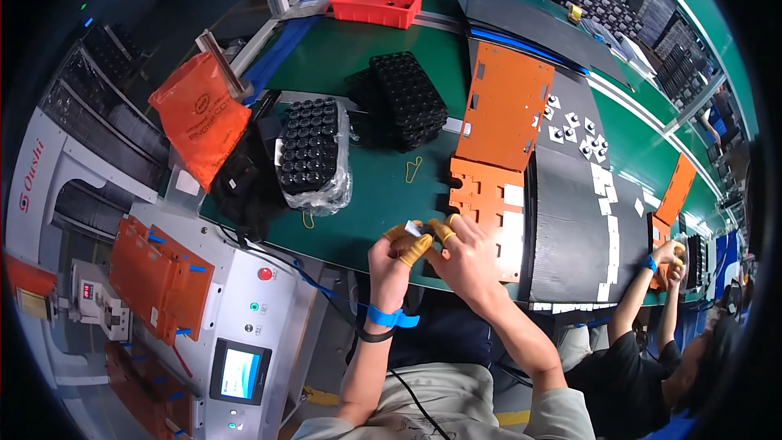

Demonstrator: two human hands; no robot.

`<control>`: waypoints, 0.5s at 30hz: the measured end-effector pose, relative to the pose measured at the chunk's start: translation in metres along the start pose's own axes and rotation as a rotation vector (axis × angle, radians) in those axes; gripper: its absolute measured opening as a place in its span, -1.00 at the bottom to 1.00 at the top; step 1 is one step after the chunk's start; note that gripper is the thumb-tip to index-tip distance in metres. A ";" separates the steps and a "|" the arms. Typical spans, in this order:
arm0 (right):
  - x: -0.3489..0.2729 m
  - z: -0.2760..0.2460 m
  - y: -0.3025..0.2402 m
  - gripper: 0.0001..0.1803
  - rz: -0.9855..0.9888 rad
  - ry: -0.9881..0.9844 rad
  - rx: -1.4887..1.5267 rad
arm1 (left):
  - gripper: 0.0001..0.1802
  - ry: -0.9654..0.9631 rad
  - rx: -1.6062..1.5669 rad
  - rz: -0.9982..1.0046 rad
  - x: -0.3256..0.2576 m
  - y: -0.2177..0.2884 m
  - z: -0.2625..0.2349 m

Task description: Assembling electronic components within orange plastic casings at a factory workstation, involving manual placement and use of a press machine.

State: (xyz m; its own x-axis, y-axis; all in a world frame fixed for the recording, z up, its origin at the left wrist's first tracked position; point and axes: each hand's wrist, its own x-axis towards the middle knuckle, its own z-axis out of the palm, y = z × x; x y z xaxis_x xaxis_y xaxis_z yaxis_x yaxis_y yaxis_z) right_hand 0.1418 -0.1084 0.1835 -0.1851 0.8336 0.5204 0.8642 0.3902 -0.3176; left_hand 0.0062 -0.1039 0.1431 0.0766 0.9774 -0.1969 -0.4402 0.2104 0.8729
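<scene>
My left hand (395,254) and my right hand (463,251) meet over the front edge of the green table (375,195). Yellow finger cots cover several fingertips. Between the fingertips of both hands is a small white piece (414,229), pinched from both sides. Just right of my hands lies an orange cut-out fixture plate (487,200) with white pieces set in it. A blue wrist strap (386,317) with a dark cord circles my left wrist.
A bagged tray of black parts (311,151) and a stack of black trays (405,98) lie on the table. A red bin (376,2) stands far back. A dark conveyor belt (570,220) carries small white pieces. Another person's hands (672,257) work at right. A grey machine (220,334) stands at left.
</scene>
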 end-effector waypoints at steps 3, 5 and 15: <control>-0.002 0.005 0.008 -0.71 0.090 0.153 0.036 | -0.65 0.049 0.033 0.078 0.003 -0.011 0.009; -0.005 0.013 0.011 -0.72 0.256 0.250 0.251 | -0.71 0.092 0.001 0.034 0.003 -0.013 0.020; -0.028 0.043 0.005 -0.66 0.201 0.191 0.189 | -0.63 0.017 -0.357 -0.346 0.009 -0.027 0.009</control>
State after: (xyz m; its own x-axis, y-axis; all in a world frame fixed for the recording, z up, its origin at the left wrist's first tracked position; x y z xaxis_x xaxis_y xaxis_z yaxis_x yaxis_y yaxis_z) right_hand 0.1311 -0.1128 0.1331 0.0868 0.8203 0.5654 0.7689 0.3057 -0.5615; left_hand 0.0268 -0.1003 0.1214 0.2590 0.8505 -0.4577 -0.6710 0.4993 0.5482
